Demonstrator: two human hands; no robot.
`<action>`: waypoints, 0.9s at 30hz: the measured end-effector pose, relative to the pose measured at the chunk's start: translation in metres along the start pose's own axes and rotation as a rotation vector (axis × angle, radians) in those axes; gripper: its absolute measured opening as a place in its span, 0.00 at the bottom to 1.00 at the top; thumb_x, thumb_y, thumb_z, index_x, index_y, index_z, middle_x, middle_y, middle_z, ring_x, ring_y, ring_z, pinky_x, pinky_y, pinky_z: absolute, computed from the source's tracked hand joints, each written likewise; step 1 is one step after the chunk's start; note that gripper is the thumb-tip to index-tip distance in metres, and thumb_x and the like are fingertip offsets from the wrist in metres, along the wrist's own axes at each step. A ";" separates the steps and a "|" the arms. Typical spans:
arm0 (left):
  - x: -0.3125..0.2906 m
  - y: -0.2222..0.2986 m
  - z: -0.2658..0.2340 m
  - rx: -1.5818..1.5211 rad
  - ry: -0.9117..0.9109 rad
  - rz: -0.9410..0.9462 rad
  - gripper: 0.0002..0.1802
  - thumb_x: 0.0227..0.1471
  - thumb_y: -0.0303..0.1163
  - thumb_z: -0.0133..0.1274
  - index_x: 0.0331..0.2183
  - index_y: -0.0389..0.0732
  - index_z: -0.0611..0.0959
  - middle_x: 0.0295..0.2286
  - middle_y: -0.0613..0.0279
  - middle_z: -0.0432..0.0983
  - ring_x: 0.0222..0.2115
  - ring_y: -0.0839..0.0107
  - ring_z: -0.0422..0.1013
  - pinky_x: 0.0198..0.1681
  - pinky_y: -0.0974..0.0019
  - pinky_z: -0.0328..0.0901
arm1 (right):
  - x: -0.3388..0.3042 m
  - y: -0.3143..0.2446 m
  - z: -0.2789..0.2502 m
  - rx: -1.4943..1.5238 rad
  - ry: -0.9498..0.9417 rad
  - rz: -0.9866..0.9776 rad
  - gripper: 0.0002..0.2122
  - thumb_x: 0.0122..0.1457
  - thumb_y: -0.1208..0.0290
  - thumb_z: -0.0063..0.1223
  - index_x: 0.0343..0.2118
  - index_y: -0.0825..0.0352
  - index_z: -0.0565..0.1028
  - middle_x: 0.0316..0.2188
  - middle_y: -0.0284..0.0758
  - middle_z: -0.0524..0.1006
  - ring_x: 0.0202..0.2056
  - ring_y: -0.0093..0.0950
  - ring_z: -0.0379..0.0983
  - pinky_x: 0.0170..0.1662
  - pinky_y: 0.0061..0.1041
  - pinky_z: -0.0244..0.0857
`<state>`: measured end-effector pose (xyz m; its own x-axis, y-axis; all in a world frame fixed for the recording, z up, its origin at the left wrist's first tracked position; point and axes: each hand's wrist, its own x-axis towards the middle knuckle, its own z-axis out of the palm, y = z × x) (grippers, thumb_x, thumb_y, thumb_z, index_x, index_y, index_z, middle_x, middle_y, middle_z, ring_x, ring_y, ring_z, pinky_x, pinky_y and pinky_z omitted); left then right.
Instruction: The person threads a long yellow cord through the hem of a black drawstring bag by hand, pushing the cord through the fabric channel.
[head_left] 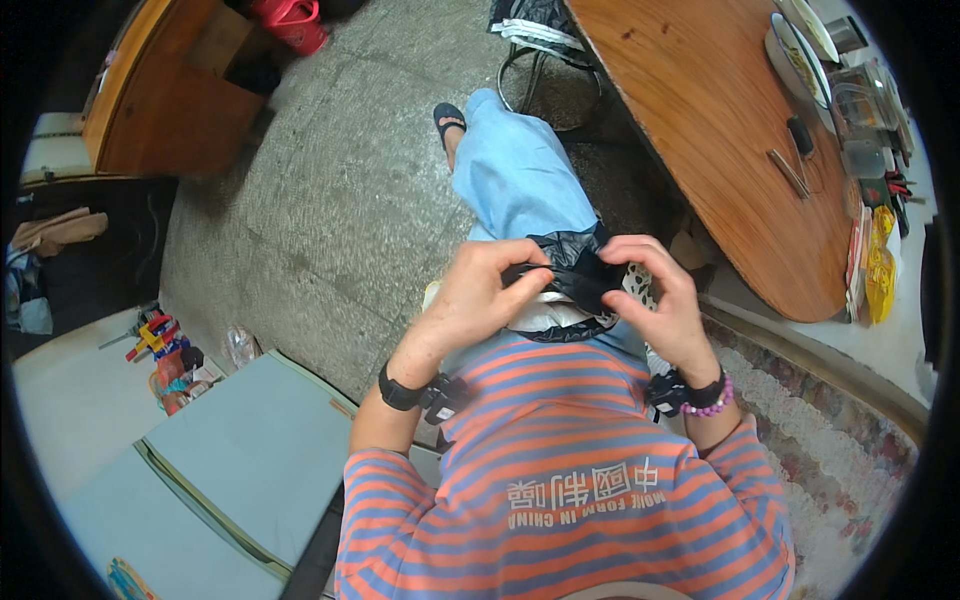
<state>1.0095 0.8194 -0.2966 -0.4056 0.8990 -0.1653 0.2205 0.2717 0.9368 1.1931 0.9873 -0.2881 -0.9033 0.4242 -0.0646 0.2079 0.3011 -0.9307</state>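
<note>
A crumpled black, glossy sheet-like piece (575, 280) lies over my lap between my two hands. White material (540, 317) shows beneath it, edged with black; whether it is a bag or a garment I cannot make out. My left hand (490, 290) pinches a fold of the black piece between thumb and forefinger. On the other side my right hand (662, 295) curls its fingers and thumb around the right edge of the same piece. A patterned black-and-white bit (640, 284) peeks out next to the right hand's fingers.
A wooden table (735, 170) at right carries bowls (797, 62), a clear container (862, 105) and a yellow packet (881, 262). A round-framed stool (508, 80) ahead bears a black-and-white bundle (540, 35). To the left stand a pale-blue cabinet (240, 450) and a wooden cupboard (180, 100).
</note>
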 end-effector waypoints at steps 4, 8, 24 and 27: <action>0.003 0.006 0.007 -0.089 0.013 -0.049 0.06 0.52 0.27 0.59 0.31 0.34 0.83 0.21 0.67 0.77 0.23 0.84 0.70 0.25 0.74 0.65 | 0.015 -0.001 0.024 0.100 -0.009 -0.006 0.05 0.53 0.79 0.61 0.32 0.70 0.78 0.31 0.35 0.80 0.37 0.27 0.76 0.44 0.26 0.67; 0.002 -0.004 0.013 -0.186 0.101 -0.025 0.05 0.51 0.26 0.59 0.32 0.35 0.82 0.24 0.69 0.78 0.26 0.85 0.70 0.27 0.75 0.66 | 0.015 -0.001 0.026 0.154 0.025 0.014 0.03 0.53 0.81 0.60 0.30 0.71 0.78 0.30 0.33 0.80 0.33 0.22 0.75 0.39 0.21 0.68; 0.003 -0.019 0.003 -0.224 0.213 -0.069 0.01 0.52 0.21 0.58 0.30 0.36 0.81 0.26 0.72 0.76 0.26 0.85 0.69 0.30 0.78 0.65 | 0.001 0.021 0.000 0.291 -0.068 0.228 0.03 0.54 0.79 0.62 0.29 0.68 0.77 0.28 0.29 0.78 0.32 0.17 0.72 0.37 0.18 0.66; 0.002 -0.027 -0.005 -0.247 0.244 -0.120 0.01 0.52 0.21 0.58 0.30 0.36 0.81 0.26 0.72 0.76 0.27 0.85 0.69 0.31 0.78 0.65 | -0.014 0.040 -0.019 0.282 -0.185 0.458 0.04 0.52 0.80 0.62 0.30 0.69 0.77 0.31 0.32 0.78 0.35 0.22 0.73 0.42 0.21 0.67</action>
<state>0.9986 0.8117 -0.3209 -0.6221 0.7492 -0.2276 -0.0498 0.2522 0.9664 1.2215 1.0095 -0.3171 -0.8006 0.2933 -0.5225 0.5084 -0.1291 -0.8514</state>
